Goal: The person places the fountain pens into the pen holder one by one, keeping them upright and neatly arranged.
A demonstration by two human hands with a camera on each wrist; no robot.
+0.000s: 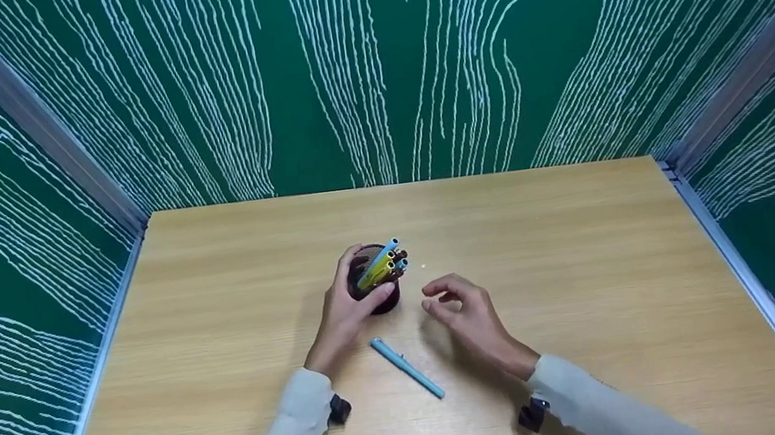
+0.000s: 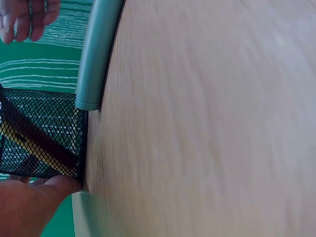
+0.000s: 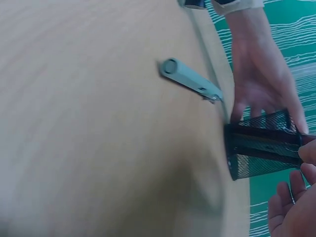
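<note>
A black mesh pen holder point(image 1: 389, 303) stands upright on the table with blue, yellow and dark pens point(image 1: 381, 269) in it. My left hand point(image 1: 346, 311) grips the holder from its left side, thumb across the front. To the right of the holder, a small gap away, is my right hand point(image 1: 471, 315); its fingers are loosely bent, thumb near the index finger, with nothing seen between them. A teal pen point(image 1: 407, 368) with a clip lies on the tabletop between my forearms. In the left wrist view, mesh point(image 2: 39, 133) shows a yellow and a dark pen through it.
The wooden table point(image 1: 217, 285) reaches to green walls point(image 1: 404, 58) with white wavy lines at the back and sides. Metal posts point(image 1: 43, 105) stand at the corners. A tiny white speck point(image 1: 423, 266) lies right of the holder.
</note>
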